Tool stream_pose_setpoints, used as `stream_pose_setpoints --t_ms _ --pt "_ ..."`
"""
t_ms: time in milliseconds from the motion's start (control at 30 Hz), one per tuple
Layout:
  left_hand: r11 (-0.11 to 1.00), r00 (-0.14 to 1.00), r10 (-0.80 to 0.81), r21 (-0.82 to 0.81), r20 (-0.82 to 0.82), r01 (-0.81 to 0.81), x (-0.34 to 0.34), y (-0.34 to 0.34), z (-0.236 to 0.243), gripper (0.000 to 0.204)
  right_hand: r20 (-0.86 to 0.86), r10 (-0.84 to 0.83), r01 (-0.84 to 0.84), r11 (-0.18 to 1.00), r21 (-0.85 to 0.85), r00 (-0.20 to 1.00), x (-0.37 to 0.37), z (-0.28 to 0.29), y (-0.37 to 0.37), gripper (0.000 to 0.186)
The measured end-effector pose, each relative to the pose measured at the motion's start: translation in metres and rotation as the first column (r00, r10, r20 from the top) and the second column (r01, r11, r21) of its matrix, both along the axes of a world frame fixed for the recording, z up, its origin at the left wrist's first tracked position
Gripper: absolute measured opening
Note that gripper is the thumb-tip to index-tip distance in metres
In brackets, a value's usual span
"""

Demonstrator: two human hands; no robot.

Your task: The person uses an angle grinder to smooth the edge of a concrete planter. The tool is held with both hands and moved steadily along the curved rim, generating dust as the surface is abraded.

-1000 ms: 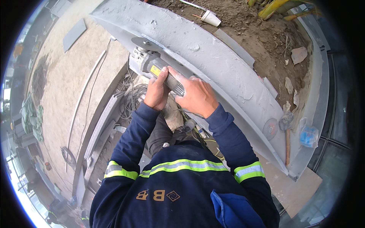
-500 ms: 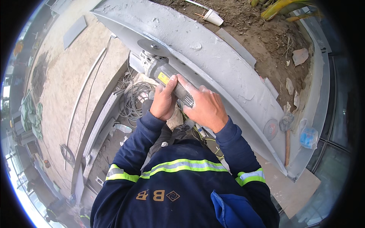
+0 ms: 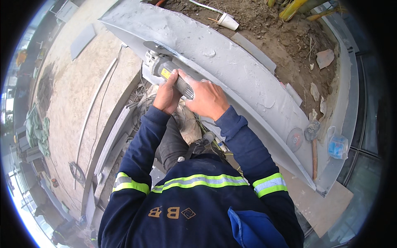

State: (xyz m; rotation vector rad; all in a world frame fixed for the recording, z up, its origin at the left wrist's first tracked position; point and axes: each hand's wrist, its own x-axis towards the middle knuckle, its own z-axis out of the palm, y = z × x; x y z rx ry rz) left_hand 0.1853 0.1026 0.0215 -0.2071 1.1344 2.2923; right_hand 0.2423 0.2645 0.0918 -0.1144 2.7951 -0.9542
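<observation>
An angle grinder (image 3: pixel 159 66) with a grey body and yellow label is held in both my hands over the near side of a grey stone curb (image 3: pixel 231 68). My left hand (image 3: pixel 167 96) wraps the body from the left, thumb on top. My right hand (image 3: pixel 209 97) grips the rear end from the right, its forefinger laid along the housing. At the front, the dark cutting disc (image 3: pixel 158 47) lies against the curb's edge; whether it cuts into the stone I cannot tell.
On the curb's right end lie a spare disc (image 3: pixel 295 139), a hammer (image 3: pixel 314 144) and a blue plastic package (image 3: pixel 338 146). A white cup (image 3: pixel 228 22) lies on the soil (image 3: pixel 289 45). Cables and a pale sack (image 3: pixel 188 124) are by my legs. A long pale strip (image 3: pixel 93 103) crosses the paving.
Both hands and the grinder have moved up and left, farther from my body. The disc now meets the curb's edge and appears more edge-on. My grip is the same.
</observation>
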Motion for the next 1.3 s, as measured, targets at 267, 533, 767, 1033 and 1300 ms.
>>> stream_pose_setpoints --t_ms 267,533,767,1033,1300 --pt "0.999 0.998 0.028 -0.014 -0.050 -0.029 0.059 0.018 0.021 0.042 0.075 -0.012 0.004 0.994 0.109 0.997 0.050 0.024 0.014 0.096" --pt "0.998 0.998 0.047 0.033 -0.040 -0.045 0.024 0.010 0.004 0.038 0.048 -0.006 0.003 0.998 0.061 0.999 0.019 0.015 0.009 0.094" --pt "1.000 1.000 0.002 0.023 -0.021 -0.001 0.019 0.004 0.005 0.040 -0.015 0.005 -0.004 0.999 0.037 1.000 0.019 0.005 0.008 0.094" --pt "0.999 0.999 0.045 0.025 0.013 -0.045 0.063 0.021 0.016 0.038 0.086 -0.003 -0.007 0.994 0.111 0.996 0.055 0.023 0.020 0.096" --pt "1.000 1.000 0.012 0.007 -0.028 -0.012 0.015 0.005 -0.001 0.040 -0.014 0.009 -0.009 0.999 0.044 1.000 0.014 0.000 0.008 0.096"
